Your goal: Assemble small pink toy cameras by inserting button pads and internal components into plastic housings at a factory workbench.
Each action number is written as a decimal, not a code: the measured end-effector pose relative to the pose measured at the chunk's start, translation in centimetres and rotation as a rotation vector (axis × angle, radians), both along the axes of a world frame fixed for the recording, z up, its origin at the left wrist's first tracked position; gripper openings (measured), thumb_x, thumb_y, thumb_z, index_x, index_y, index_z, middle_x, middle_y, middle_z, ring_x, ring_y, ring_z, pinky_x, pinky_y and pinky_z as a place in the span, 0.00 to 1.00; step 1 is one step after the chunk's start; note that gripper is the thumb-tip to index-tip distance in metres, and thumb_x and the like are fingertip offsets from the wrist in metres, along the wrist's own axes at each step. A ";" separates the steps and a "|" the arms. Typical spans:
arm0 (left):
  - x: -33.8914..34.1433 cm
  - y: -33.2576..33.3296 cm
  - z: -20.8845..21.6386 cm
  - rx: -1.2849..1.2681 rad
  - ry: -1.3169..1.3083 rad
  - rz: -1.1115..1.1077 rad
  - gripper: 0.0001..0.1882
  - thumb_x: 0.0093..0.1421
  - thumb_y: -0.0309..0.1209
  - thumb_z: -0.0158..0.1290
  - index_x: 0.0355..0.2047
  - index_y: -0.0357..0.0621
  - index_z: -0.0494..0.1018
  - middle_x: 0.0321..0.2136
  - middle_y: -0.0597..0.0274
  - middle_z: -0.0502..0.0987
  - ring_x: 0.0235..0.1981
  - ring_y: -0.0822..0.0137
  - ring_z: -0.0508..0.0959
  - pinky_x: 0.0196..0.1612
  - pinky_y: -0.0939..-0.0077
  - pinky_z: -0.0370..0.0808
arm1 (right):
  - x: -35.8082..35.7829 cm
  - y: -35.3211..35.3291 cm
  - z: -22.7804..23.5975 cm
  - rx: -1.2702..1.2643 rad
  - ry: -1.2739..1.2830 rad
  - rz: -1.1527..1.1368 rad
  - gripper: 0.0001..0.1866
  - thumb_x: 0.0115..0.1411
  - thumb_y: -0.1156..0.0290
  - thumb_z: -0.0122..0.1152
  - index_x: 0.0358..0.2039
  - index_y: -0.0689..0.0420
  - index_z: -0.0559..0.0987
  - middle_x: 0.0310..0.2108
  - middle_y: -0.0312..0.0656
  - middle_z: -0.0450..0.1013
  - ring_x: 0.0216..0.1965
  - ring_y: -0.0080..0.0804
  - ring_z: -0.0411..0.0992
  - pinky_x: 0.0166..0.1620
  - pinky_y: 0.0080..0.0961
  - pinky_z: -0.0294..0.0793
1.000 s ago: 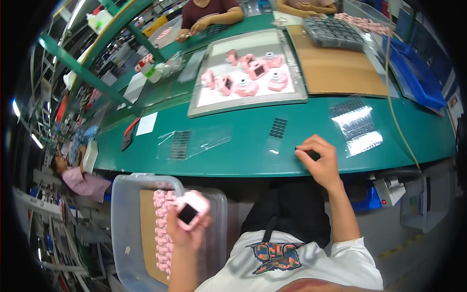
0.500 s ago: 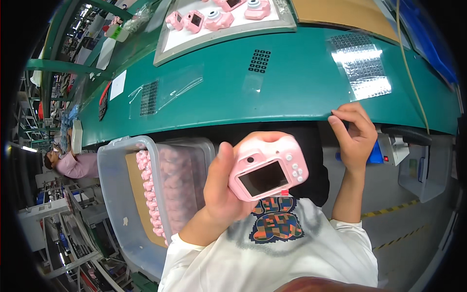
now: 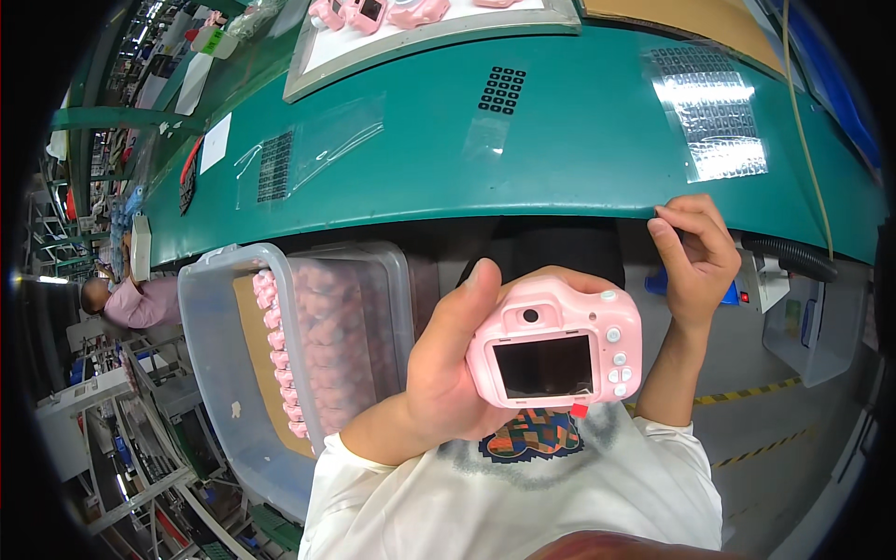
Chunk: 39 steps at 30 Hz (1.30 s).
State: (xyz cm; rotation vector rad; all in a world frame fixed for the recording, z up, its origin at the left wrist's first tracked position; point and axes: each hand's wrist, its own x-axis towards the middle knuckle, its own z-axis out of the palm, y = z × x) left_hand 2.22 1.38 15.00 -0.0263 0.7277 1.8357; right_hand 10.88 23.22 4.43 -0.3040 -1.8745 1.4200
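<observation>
green bench point(image 3: 411, 177) | grey-framed panel point(image 3: 439, 42) | black-squared sheet point(image 3: 502, 91) | white card point(image 3: 216, 143) | cardboard point(image 3: 686, 26)

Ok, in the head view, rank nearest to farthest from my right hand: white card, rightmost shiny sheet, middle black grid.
1. Rightmost shiny sheet, just beyond your right hand.
2. Middle black grid, farther left.
3. White card, far left.

The left hand point(image 3: 446, 359) holds a pink camera point(image 3: 579, 322), its dark screen point(image 3: 544, 366) facing upward. The right hand point(image 3: 696, 250), near the edge of the green table point(image 3: 420, 182), pinches a small dark piece point(image 3: 656, 213). On this table lies a sheet of black squares point(image 3: 502, 91); at the left stands a plastic bin point(image 3: 217, 359).
</observation>
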 end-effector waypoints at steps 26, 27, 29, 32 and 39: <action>-0.4 0.2 -2.0 0.156 -0.206 0.003 0.42 0.71 0.60 0.31 0.60 0.28 0.67 0.51 0.41 0.76 0.44 0.54 0.81 0.41 0.64 0.82 | -0.1 0.3 2.9 0.112 0.056 0.007 0.10 0.47 0.88 0.70 0.31 0.63 0.85 0.31 0.43 0.76 0.29 0.29 0.68 0.33 0.20 0.67; -0.4 0.1 -2.2 0.168 -0.236 0.027 0.44 0.70 0.62 0.32 0.59 0.27 0.67 0.49 0.40 0.77 0.43 0.53 0.81 0.41 0.63 0.82 | -0.1 0.3 3.5 0.131 0.070 0.011 0.10 0.46 0.88 0.70 0.31 0.63 0.85 0.31 0.43 0.76 0.28 0.29 0.68 0.32 0.20 0.67; -0.4 0.1 -2.4 0.145 -0.204 0.009 0.42 0.71 0.61 0.32 0.59 0.27 0.67 0.49 0.40 0.77 0.43 0.53 0.81 0.40 0.63 0.82 | -0.2 0.5 5.1 0.177 0.087 0.072 0.10 0.45 0.86 0.70 0.31 0.63 0.85 0.30 0.43 0.75 0.28 0.29 0.67 0.32 0.21 0.67; -0.7 0.4 -2.8 0.082 -0.099 -0.057 0.39 0.72 0.58 0.32 0.59 0.30 0.68 0.50 0.42 0.77 0.44 0.55 0.81 0.39 0.65 0.82 | -0.1 0.9 8.2 0.316 0.141 0.251 0.13 0.42 0.83 0.69 0.32 0.62 0.84 0.29 0.43 0.74 0.26 0.30 0.65 0.33 0.25 0.67; -0.7 0.1 -4.8 0.226 -0.199 -0.037 0.35 0.74 0.54 0.33 0.61 0.33 0.66 0.50 0.45 0.77 0.43 0.57 0.81 0.39 0.67 0.81 | -3.2 -2.5 10.8 0.518 0.076 0.393 0.06 0.38 0.80 0.68 0.20 0.62 0.80 0.24 0.39 0.72 0.21 0.27 0.61 0.26 0.22 0.62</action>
